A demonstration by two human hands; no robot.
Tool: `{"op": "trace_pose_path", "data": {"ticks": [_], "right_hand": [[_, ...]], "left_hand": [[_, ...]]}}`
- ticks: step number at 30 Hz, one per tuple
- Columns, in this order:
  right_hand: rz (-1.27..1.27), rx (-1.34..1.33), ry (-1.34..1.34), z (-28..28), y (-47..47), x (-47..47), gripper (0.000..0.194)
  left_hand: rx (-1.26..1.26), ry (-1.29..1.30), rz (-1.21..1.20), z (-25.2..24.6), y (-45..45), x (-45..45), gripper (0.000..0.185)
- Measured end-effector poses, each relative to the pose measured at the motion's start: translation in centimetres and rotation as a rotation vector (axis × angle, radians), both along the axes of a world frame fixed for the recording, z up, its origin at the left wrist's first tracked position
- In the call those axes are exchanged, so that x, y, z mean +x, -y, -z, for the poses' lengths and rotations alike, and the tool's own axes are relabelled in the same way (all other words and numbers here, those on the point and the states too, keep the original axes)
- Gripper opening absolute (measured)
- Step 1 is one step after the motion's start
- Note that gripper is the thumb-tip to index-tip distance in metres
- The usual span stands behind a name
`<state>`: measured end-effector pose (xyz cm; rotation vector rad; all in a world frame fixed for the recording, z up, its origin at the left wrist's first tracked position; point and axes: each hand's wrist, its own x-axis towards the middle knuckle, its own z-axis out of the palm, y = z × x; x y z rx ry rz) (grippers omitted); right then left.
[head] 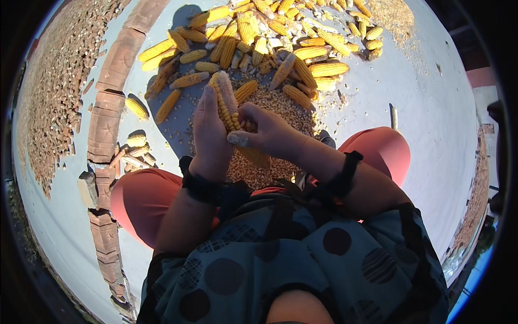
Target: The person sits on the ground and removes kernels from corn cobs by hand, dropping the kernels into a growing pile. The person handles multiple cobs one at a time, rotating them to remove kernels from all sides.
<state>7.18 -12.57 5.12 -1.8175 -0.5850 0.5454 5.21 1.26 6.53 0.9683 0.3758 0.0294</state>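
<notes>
A partly shelled ear of corn [225, 99] lies in my left hand [212, 133], its tip pointing away from me. One side of the ear shows bare pinkish cob, the other side keeps rows of yellow kernels. My right hand [263, 131] is curled against the ear's lower part, fingers bent over loose kernels, its thumb by my left palm. Below both hands a heap of loose corn kernels [279, 170] spreads between my knees. Just beyond, a whole yellow ear [245, 91] rests at the heap's edge.
A pile of unshelled ears [245, 28] lies on the pale floor ahead. A row of reddish clay tiles [106, 125] runs along the left, with bare cobs [135, 160] beside it. Farther left spreads a bed of cobs [60, 89]. One cob [394, 118] lies past my right knee.
</notes>
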Motion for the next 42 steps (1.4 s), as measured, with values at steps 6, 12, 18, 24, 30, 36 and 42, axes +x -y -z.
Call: {"op": "trace_pose_path", "data": {"ticks": [6,12,18,24,30,36,42], "right_hand": [[0.081,0.275,-0.134,1.5,-0.6,0.1,0.025],[0.092,0.283,-0.328,1.2,-0.6,0.5,0.024],[0.054,0.224,-0.283,1.0,-0.1,0.2,0.023],[-0.059,0.087,-0.25,0.6,0.7,-0.4,0.029],[0.127,0.094,-0.043,0.7,0.0,-0.2,0.026],[0.142,0.238,-0.488,1.2,0.7,0.3,0.022],[0.16,0.382,-0.679,0.1,0.6,0.4,0.022]], "left_hand": [[-0.088,0.011,-0.049,2.3,-0.2,0.2,0.045],[0.099,0.072,0.01,1.2,0.2,0.0,0.044],[-0.075,0.001,0.044,1.4,-1.0,0.2,0.046],[-0.033,-0.072,-0.028,0.5,-1.2,0.2,0.046],[0.013,0.003,0.073,2.9,1.5,-1.0,0.045],[0.015,0.072,0.145,3.6,0.7,-0.6,0.049],[-0.32,-0.002,0.109,2.5,0.9,-0.6,0.049]]}}
